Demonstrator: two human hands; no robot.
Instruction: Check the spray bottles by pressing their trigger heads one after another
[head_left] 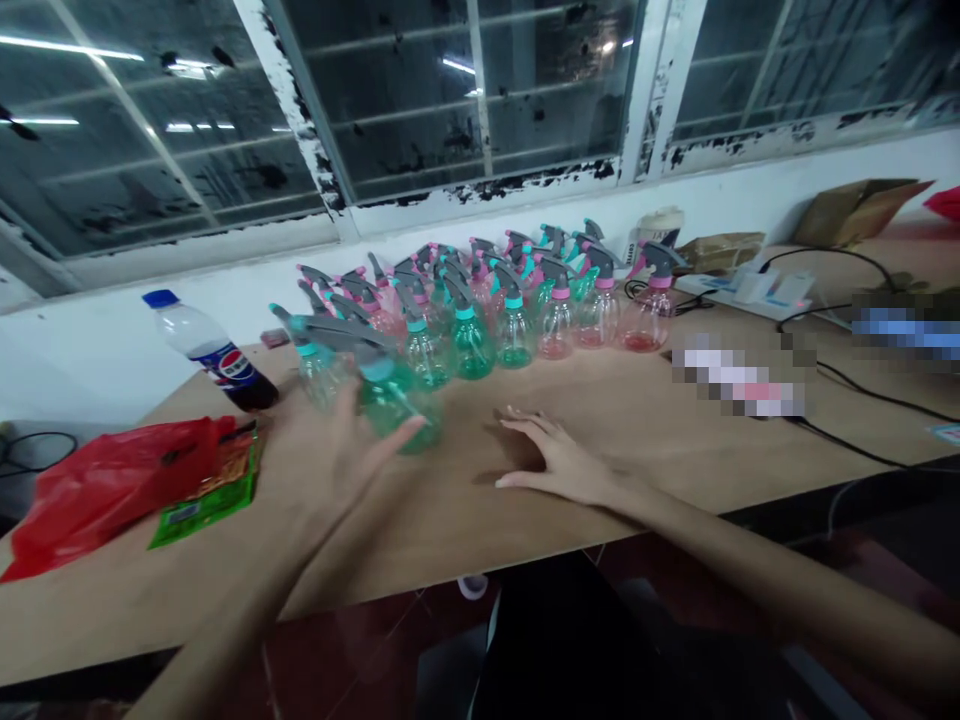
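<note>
"How are my hands?"

"Your right hand (pixel 559 460), well right of the cola (pixel 231 366), is spread wide, holding nothing. Your left hand (pixel 341 465) curves beside the green sprayer (pixel 399 402), just right of the cola; blur hides whether its fingers grip."

"How should I handle it?"

"Hold it upright by the round body, not the trigger, and avoid knocking the other sprayers (pixel 474 345), also right of the cola."

"What are they like?"

"Clear, fluted, bulbous, seemingly plastic. Behind the cola, glassy windows (pixel 457 95) have flaking frames."
</note>
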